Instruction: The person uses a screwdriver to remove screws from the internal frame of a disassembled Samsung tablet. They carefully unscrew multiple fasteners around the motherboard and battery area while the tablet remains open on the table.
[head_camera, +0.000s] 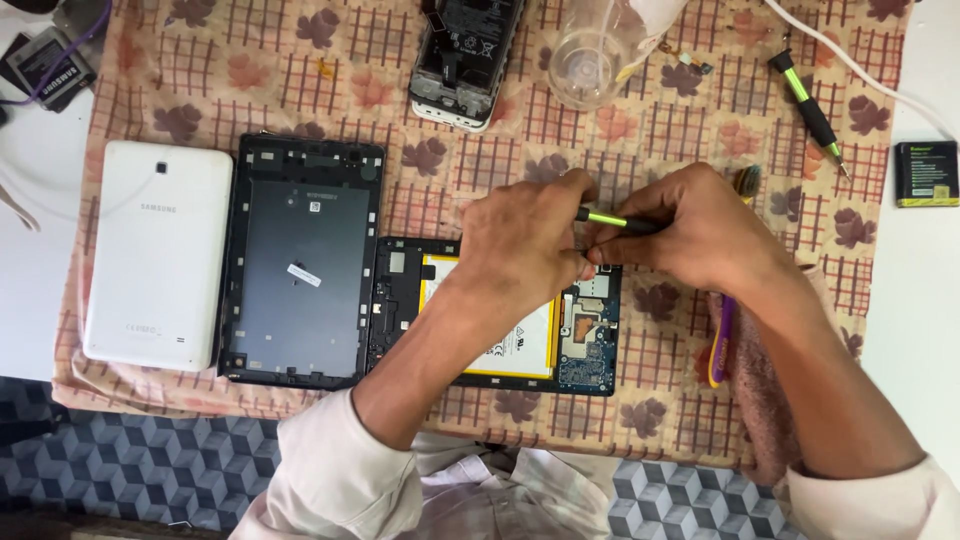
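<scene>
A green-and-black screwdriver (615, 221) was pinched between the fingertips of the right hand (690, 232) and steadied by the curled fingers of the left hand (525, 240), over the upper edge of an opened tablet (585, 340). Its dark back cover (300, 265) and a white tablet (160, 255) were laid to the left on a patterned cloth (640, 400).

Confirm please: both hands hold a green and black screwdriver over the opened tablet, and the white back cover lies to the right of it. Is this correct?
Not quite. In the head view the white back cover lies far left of the opened tablet, not right. The rest holds: the left hand and right hand hold the green and black screwdriver over it.
</scene>
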